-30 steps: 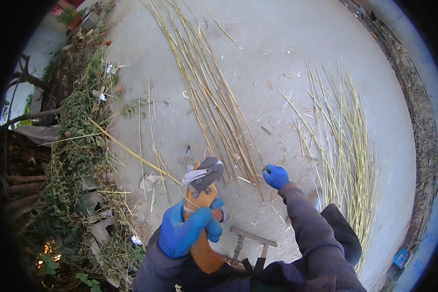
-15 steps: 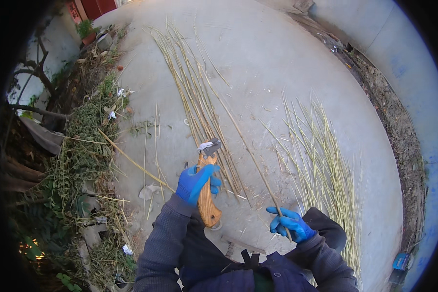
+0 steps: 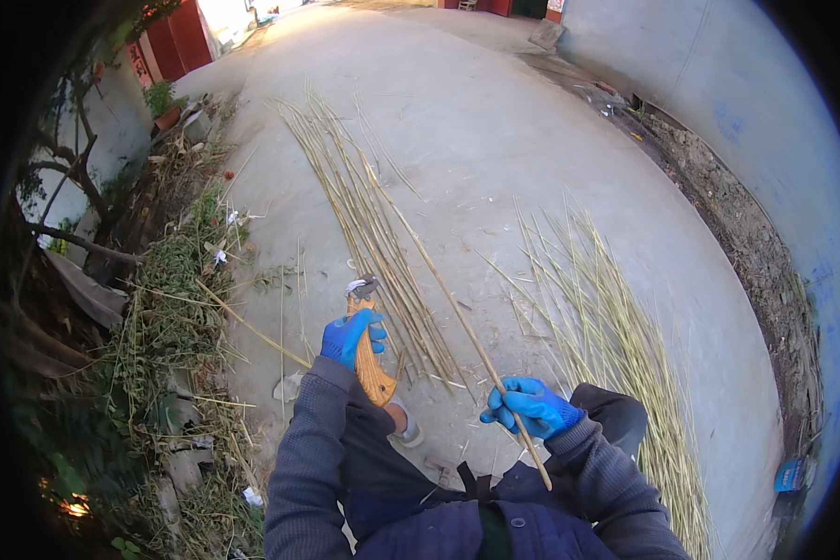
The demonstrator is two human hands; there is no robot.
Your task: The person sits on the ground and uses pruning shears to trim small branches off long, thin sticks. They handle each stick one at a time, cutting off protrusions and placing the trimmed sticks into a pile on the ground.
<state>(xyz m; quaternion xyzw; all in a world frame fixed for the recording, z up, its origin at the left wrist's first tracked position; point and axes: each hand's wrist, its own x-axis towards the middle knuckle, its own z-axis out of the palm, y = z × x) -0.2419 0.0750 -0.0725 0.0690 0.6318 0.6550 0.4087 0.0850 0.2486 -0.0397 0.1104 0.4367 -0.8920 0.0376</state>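
Observation:
My left hand [image 3: 351, 337], in a blue glove, grips a tool with an orange-brown wooden handle [image 3: 371, 366] and a grey metal head [image 3: 362, 287]. My right hand [image 3: 530, 408], also gloved in blue, is closed around one long thin cane stalk [image 3: 448, 301]. The stalk runs from below my hand up and leftward over the ground. A long bundle of similar pale stalks [image 3: 359, 215] lies on the concrete just ahead of both hands.
A second spread of thinner, leafy stalks [image 3: 616, 345] lies to the right. Weeds, branches and debris [image 3: 159, 308] line the left side. A wall with a dirt strip [image 3: 737, 224] runs along the right. Red doors [image 3: 182, 42] stand far left.
My right hand has pulled one stalk out of the bundle and drawn it back toward me. My left hand lifted the tool slightly, and the view tilted up.

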